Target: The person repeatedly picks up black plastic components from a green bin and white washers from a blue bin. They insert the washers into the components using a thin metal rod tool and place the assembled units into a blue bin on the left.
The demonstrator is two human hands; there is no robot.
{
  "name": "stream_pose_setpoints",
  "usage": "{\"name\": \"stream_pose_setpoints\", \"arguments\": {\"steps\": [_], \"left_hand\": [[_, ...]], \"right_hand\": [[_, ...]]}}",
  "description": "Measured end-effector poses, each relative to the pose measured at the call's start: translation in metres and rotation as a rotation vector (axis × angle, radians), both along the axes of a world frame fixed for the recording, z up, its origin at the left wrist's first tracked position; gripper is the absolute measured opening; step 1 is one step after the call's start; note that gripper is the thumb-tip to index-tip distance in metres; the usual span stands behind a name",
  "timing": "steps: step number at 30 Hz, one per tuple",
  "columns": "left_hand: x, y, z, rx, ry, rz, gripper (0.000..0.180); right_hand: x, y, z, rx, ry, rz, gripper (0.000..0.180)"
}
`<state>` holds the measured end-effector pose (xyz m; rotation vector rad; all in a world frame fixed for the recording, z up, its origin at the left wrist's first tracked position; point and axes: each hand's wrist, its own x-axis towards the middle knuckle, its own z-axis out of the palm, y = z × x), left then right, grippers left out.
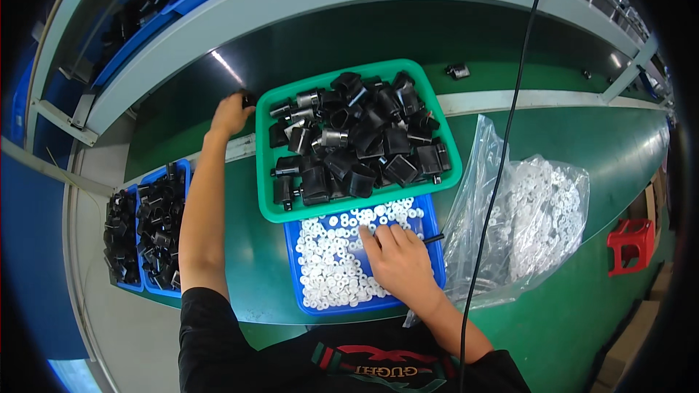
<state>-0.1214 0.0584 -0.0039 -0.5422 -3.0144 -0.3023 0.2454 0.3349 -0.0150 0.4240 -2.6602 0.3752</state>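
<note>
The left hand [231, 114], upper left of frame, clenched a small black plastic part [249, 100] beyond the full green plastic tray [266, 207]. The right hand [399, 260] rested open-fingered in the blue tray of white rings [293, 241]; many remained.

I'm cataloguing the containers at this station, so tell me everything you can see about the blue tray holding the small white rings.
The shallow blue plastic tray is rectangular with a low raised rim and lies flat on the green work surface, just in front of the person. Small white rings cover much of its floor. Its far edge is tucked under the green plastic tray of black parts. The right hand rests palm-down inside it, fingers on the rings. A clear plastic bag of more white pieces lies against its right side.
</note>
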Motion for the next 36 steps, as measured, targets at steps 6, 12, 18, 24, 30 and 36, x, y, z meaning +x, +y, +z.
{"name": "stream_pose_setpoints", "arguments": {"steps": [6, 12, 18, 24, 30, 36], "left_hand": [[-0.011, 0.007, 0.004, -0.238, 0.166, -0.047, 0.044], [0.067, 0.122, 0.082, 0.002, 0.322, -0.346, 0.036], [0.074, 0.192, 0.069, 0.071, 0.039, -0.454, 0.029], [0.055, 0.187, 0.054, 0.219, -0.068, -0.469, 0.024], [0.073, 0.165, 0.074, 0.452, -0.007, -0.369, 0.03], [0.164, 0.13, 0.087, 1.033, -0.431, -0.428, 0.043]], "right_hand": [[0.001, 0.0, 0.003, 0.015, 0.001, 0.01, 0.027], [0.002, -0.001, -0.001, -0.008, -0.009, 0.025, 0.022], [0.005, 0.003, 0.001, -0.021, -0.02, 0.011, 0.027], [0.005, 0.004, 0.004, -0.02, -0.058, 0.025, 0.026], [0.002, 0.001, 0.0, -0.042, -0.031, 0.01, 0.02], [0.005, 0.006, 0.004, -0.068, 0.001, -0.005, 0.015]]}}
